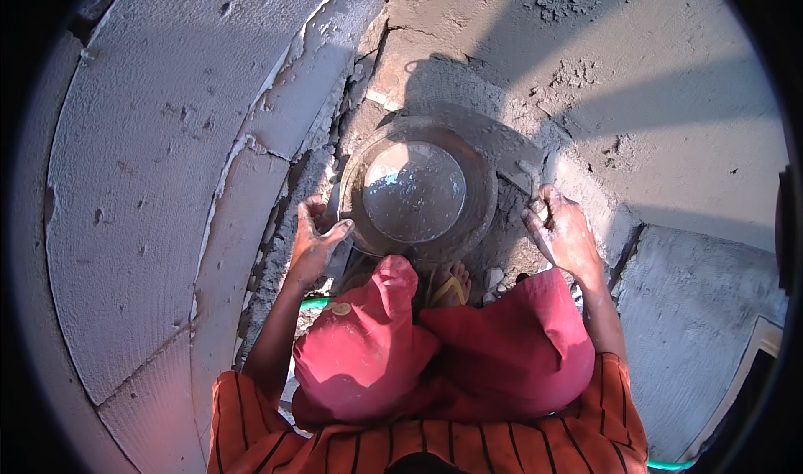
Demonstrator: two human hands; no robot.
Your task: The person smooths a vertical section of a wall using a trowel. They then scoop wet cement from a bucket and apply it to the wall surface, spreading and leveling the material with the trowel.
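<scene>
Head view: a round pan (483, 169) stands on the rough ground just ahead of the person's 2 red-clad knees (368, 340), with grey, glinting wet material (414, 194) in its middle. Its spot close in front of the body probably keeps it within reach of both hands without a stretch. A foot with a yellow sandal strap (452, 288) shows just below it.

The left hand (318, 238) is at the pan's near left side, thumb and fingers spread well apart. The thumb tip seems to meet the outer edge, while the fingers lie farther out along that side; whether they press on it I cannot tell. The hand perhaps rests there to steady the pan.

The right hand (565, 230) is to the right of the pan, apart from its rim, with the fingers curled closed around the handle of what looks like a grey-coated trowel (533, 173). That tool reaches forward from the fist, beside the pan's right side, and its far end is hard to make out against the grey ground. Such a closed hold presumably gives firm control of the handle.
</scene>
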